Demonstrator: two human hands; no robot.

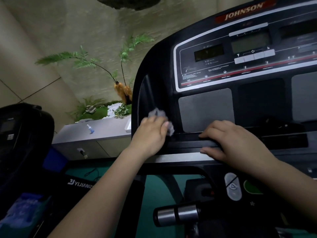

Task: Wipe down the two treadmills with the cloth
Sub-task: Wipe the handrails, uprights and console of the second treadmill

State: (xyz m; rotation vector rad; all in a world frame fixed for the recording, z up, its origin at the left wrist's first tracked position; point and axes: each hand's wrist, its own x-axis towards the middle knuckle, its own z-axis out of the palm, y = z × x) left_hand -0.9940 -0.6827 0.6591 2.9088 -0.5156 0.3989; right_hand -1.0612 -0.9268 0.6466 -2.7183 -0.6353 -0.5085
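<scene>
Left hand (151, 133): fingers curled round a crumpled grey cloth (161, 121), pressing it against the lower left corner of the Johnson treadmill console (223, 69), just left of the grey speaker grille (205, 110). The cloth shows above and to the right of the fingers; most of it is hidden under the hand.

Right hand (229, 140): holds nothing; fingers bent over the black ledge (188, 144) below the grille, thumb beneath on the grey strip, apparently bracing.

Progress, as a judgement: wiping of this treadmill is under way at the console's left edge. The display panel above the grille looks streaked or dusty, though blur makes this uncertain, so it probably remains to be wiped. The handlebar grip (178, 214) and the key pad (232, 186), both below the console, also appear to be outstanding. A second machine (25, 138) stands well to the left of the console; whether it is a treadmill, and whether it has been wiped, cannot be told.

Containers: a small spray bottle (90, 129) with bluish contents stands on the grey cabinet (103, 133) left of the console. A white tray (128, 126) sits on the same cabinet, partly hidden behind the console; its contents cannot be seen.
</scene>
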